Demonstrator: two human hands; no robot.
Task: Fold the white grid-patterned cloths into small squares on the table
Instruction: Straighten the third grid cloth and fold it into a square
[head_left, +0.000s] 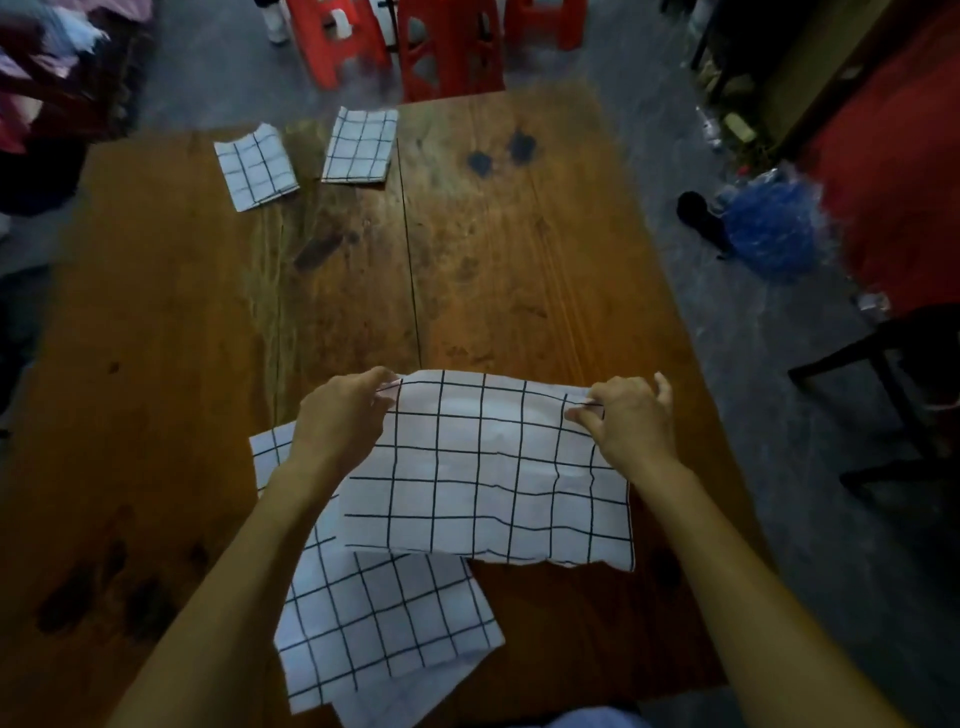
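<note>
- Pinching the far corners of a white grid cloth, both hands worked over the near half of the wooden tabletop.
- The left hand had its grip clamped on the cloth's far left corner, thumb and fingertips closed together on the edge.
- The right hand had its grip clamped on the far right corner, thumb and forefinger pinched on the fabric, while its other fingers stood slightly raised and apart.
- This cloth was doubled over, with its folded edge along the far side between the two hands and its loose edges lying toward the person.
- Whether the far edge was lifted off the wood or lay flat on it could not be told.
- Its near left part lay over a second grid cloth, which was spread loosely at the near edge of the tabletop, partly under the left forearm.
- Two folded cloths lay at the far left of the tabletop, just beside each other but apart: a left folded square and a right folded square.
- Red plastic stools stood on the floor beyond the far edge.
</note>
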